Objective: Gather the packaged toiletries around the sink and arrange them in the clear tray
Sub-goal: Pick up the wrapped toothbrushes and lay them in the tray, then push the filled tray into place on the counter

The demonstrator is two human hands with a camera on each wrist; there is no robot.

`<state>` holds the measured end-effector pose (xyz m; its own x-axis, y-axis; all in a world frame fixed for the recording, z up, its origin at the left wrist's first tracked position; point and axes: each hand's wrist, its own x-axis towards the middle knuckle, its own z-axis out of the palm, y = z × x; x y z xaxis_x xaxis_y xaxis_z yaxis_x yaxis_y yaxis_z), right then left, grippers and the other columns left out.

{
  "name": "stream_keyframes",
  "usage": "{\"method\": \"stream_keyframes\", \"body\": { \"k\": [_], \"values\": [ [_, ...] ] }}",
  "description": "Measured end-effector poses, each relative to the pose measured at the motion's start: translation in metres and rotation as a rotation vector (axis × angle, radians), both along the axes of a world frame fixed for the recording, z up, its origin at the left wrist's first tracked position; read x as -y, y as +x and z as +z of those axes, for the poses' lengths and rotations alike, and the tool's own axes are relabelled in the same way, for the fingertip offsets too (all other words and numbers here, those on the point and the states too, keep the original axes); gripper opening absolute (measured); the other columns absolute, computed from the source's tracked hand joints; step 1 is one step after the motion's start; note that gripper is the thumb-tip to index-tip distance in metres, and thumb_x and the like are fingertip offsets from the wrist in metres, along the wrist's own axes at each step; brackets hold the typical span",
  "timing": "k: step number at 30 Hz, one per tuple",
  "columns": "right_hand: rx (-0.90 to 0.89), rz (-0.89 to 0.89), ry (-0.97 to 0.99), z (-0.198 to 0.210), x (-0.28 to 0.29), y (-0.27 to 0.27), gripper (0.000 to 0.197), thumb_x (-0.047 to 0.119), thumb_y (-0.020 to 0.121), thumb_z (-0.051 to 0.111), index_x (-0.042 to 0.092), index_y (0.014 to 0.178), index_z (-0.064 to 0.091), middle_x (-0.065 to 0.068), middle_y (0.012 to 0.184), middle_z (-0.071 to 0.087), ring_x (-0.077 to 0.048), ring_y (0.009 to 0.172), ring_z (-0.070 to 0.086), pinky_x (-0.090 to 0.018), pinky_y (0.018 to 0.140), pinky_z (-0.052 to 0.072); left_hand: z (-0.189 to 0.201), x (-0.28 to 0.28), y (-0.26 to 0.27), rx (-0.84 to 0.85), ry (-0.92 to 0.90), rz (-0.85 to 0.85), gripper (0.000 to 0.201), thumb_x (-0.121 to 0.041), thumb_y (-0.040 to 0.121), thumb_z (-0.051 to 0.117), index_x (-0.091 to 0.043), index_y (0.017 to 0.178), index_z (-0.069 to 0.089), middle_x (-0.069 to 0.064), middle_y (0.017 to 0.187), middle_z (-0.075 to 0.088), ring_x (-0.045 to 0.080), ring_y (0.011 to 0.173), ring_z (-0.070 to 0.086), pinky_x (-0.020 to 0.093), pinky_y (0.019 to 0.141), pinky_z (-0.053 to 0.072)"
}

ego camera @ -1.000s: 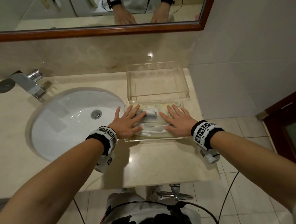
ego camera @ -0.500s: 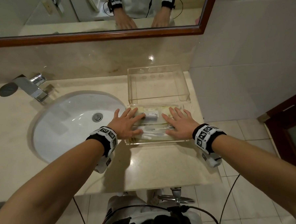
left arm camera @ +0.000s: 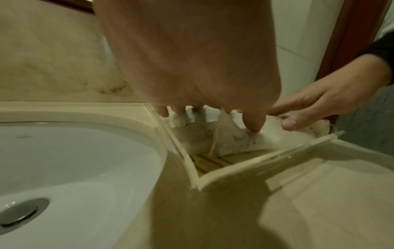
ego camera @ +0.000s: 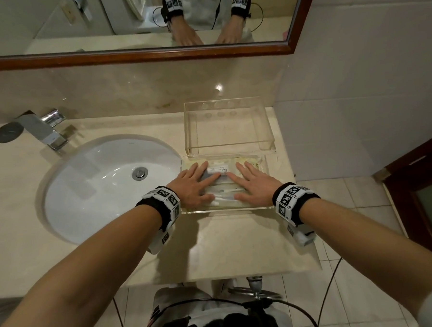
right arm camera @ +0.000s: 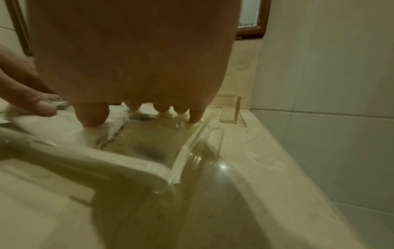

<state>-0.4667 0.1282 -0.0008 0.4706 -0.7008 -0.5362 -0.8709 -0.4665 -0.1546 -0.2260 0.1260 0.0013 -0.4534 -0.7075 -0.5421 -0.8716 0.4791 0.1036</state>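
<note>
The bench [ego camera: 229, 250] carries the white sink [ego camera: 106, 186] at 9 o'clock from the tray [ego camera: 265, 185], with the tap [ego camera: 43, 130] at the sink's 11 o'clock. A taller clear box [ego camera: 229, 126] stands touching the tray at its 12 o'clock. The tray lies flat near the bench's right edge, and the packets [ego camera: 222, 185] lie inside it, side by side, white wrappers crumpled. The left hand [ego camera: 192, 187] lies flat on the packets in the tray's 9 o'clock half, fingers straight and spread, its grip wide and holding nothing. The right hand [ego camera: 254, 183] lies likewise on the 3 o'clock half, grip wide, fingertips [right arm camera: 195, 118] touching down by the tray's right wall.
</note>
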Motion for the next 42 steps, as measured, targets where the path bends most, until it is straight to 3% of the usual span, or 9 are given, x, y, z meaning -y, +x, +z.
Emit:
{"method": "stream_keyframes", "body": {
  "k": [8,16,20,27,30,33,37,39,42],
  "values": [
    [-0.074,0.06,-0.058,-0.002,-0.006,-0.023,0.069,0.057,0.098,0.025,0.034,0.152,-0.013,-0.009,0.16,-0.021,-0.025,0.147,-0.019,-0.043,0.12,-0.006,0.002,-0.006,0.024,-0.006,0.009,-0.011,0.06,-0.052,0.101,0.017,-0.042,0.148,-0.018,-0.002,0.156,-0.029,0.021,0.145,-0.023,0.054,0.115,-0.015],
    [-0.085,0.033,-0.035,0.004,-0.004,-0.019,0.071,0.058,0.096,0.031,0.037,0.152,-0.008,-0.007,0.161,-0.017,-0.023,0.148,-0.016,-0.049,0.117,-0.009,0.003,-0.009,0.027,0.051,0.003,-0.009,0.072,-0.063,0.095,0.023,-0.04,0.147,-0.021,0.001,0.157,-0.029,0.025,0.145,-0.023,0.056,0.113,-0.012],
    [0.027,-0.081,-0.048,0.009,-0.01,-0.018,0.074,0.057,0.094,0.04,0.037,0.153,-0.002,-0.007,0.162,-0.013,-0.022,0.149,-0.013,-0.05,0.116,-0.007,0.001,-0.013,0.032,-0.101,-0.024,0.152,0.081,-0.069,0.09,0.032,-0.04,0.149,-0.015,0.0,0.159,-0.023,0.022,0.146,-0.02,0.054,0.115,-0.011],
    [0.137,-0.415,-0.076,0.007,-0.014,-0.023,0.087,0.062,0.09,0.046,0.025,0.154,-0.001,-0.01,0.162,-0.009,-0.025,0.15,-0.006,-0.054,0.117,0.009,0.005,-0.02,0.033,-0.432,0.026,0.529,0.096,-0.056,0.088,0.056,-0.026,0.154,-0.006,0.0,0.162,-0.011,0.024,0.148,0.014,0.046,0.117,0.022],
    [0.178,-0.549,-0.078,0.007,-0.014,-0.02,0.098,0.062,0.086,0.054,0.014,0.154,0.001,-0.014,0.159,0.012,-0.029,0.146,0.014,-0.051,0.114,0.025,0.007,-0.019,0.028,-0.568,0.035,0.646,0.099,-0.041,0.083,0.07,-0.018,0.154,0.005,0.007,0.159,0.013,0.028,0.143,0.026,0.042,0.114,0.03],
    [0.192,-0.664,-0.086,0.009,-0.015,-0.017,0.099,0.062,0.085,0.057,0.008,0.152,0.009,-0.017,0.149,0.028,-0.031,0.138,0.03,-0.044,0.106,0.036,0.007,-0.016,0.027,-0.547,0.065,0.736,0.099,-0.037,0.077,0.078,-0.015,0.148,0.013,0.015,0.146,0.032,0.033,0.131,0.041,0.044,0.105,0.04],
    [0.176,-0.763,-0.059,0.008,-0.014,-0.016,0.088,0.064,0.082,0.059,0.004,0.141,0.032,-0.016,0.135,0.047,-0.032,0.121,0.05,-0.04,0.093,0.045,0.004,-0.015,0.026,-0.434,0.089,0.755,0.096,-0.038,0.075,0.08,-0.009,0.145,0.02,0.016,0.139,0.046,0.033,0.122,0.05,0.043,0.1,0.044],
    [0.187,-0.804,-0.041,0.007,-0.013,-0.015,0.084,0.063,0.083,0.058,0.003,0.138,0.036,-0.016,0.129,0.053,-0.033,0.114,0.055,-0.038,0.087,0.047,0.002,-0.014,0.024,-0.414,0.111,0.771,0.084,-0.038,0.075,0.079,-0.009,0.138,0.031,0.014,0.129,0.054,0.03,0.11,0.056,0.043,0.093,0.049],
    [0.194,-0.871,-0.009,0.007,-0.011,-0.013,0.078,0.059,0.087,0.054,0.002,0.138,0.036,-0.016,0.13,0.054,-0.034,0.116,0.055,-0.038,0.089,0.047,0.0,-0.013,0.021,-0.391,0.122,0.814,0.078,-0.036,0.076,0.078,-0.005,0.132,0.033,0.015,0.119,0.057,0.031,0.105,0.059,0.042,0.088,0.052]
  ]
}}
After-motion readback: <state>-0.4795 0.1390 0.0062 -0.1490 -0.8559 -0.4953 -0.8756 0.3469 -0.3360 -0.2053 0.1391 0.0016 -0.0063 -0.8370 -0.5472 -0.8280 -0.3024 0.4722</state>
